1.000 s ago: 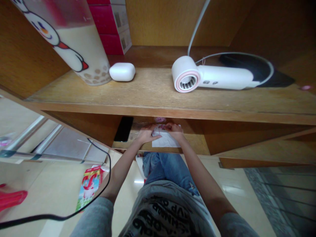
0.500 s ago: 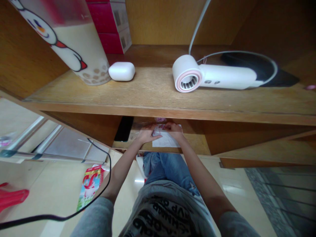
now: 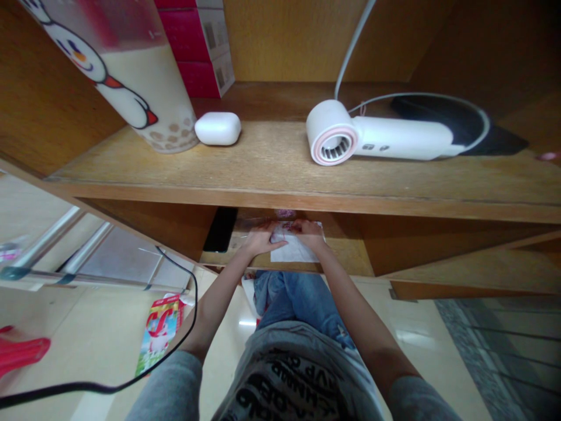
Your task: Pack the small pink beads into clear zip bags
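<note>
On the lower shelf board (image 3: 350,251), a white sheet of paper (image 3: 291,251) with pinkish-red marks near its far edge lies under both hands. My left hand (image 3: 263,238) rests on the sheet's left part, thumb stretched to the right and fingers pointing away. At the upper right of the paper is my right hand (image 3: 309,231), its fingers bent together in a pinch; whatever is between them is too small to make out. Behind the sheet sits a small pink patterned item (image 3: 286,213). Some clear plastic (image 3: 246,224) lies left of my left hand.
A black phone (image 3: 220,230) lies at the left of the lower shelf. Above, the upper shelf (image 3: 272,169) overhangs it, holding a bubble tea cup (image 3: 144,93), white earbud case (image 3: 218,128), hair dryer (image 3: 377,137) and magenta boxes (image 3: 199,52). A black cable (image 3: 195,304) crosses at left.
My right hand's fingers have shifted very slightly on the paper. The left hand stays in place, and the camera view has tilted a touch.
</note>
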Demonstrator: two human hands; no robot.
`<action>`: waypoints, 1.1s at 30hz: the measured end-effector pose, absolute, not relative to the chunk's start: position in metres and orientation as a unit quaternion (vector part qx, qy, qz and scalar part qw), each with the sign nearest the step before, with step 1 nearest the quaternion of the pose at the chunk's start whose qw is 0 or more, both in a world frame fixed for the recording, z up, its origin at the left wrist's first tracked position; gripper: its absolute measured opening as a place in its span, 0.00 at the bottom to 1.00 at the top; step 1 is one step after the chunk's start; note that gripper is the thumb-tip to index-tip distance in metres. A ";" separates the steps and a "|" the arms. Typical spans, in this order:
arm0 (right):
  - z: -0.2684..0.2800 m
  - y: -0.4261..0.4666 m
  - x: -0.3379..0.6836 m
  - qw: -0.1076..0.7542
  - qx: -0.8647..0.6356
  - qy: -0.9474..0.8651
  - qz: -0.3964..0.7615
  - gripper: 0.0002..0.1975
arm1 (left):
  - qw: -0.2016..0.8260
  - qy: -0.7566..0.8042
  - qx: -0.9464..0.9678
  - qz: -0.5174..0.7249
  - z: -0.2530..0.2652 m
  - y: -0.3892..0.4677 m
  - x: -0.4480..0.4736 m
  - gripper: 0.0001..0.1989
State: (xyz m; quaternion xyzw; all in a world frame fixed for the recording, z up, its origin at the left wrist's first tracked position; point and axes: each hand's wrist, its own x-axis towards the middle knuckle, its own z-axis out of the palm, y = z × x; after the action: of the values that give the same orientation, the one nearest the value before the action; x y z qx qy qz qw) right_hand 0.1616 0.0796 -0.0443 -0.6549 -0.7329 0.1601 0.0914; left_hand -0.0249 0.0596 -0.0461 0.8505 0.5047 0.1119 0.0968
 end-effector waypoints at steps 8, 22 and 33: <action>-0.050 0.081 0.164 0.159 -0.641 -0.719 0.216 0.10 | 0.104 0.503 0.851 0.114 -0.046 0.061 -0.025 0.31; -0.058 0.080 0.157 0.242 -0.577 -0.721 0.297 0.06 | 0.113 0.509 0.847 0.102 -0.045 0.061 -0.026 0.32; -0.045 0.086 0.174 0.115 -0.664 -0.716 0.184 0.12 | 0.135 0.525 0.835 0.093 -0.040 0.059 -0.024 0.31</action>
State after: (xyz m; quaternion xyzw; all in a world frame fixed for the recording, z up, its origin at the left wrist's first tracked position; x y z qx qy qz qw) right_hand 0.1745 0.0858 -0.0452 -0.6639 -0.7156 0.1844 0.1145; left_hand -0.0238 0.0592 -0.0398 0.8349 0.5254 0.0934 0.1350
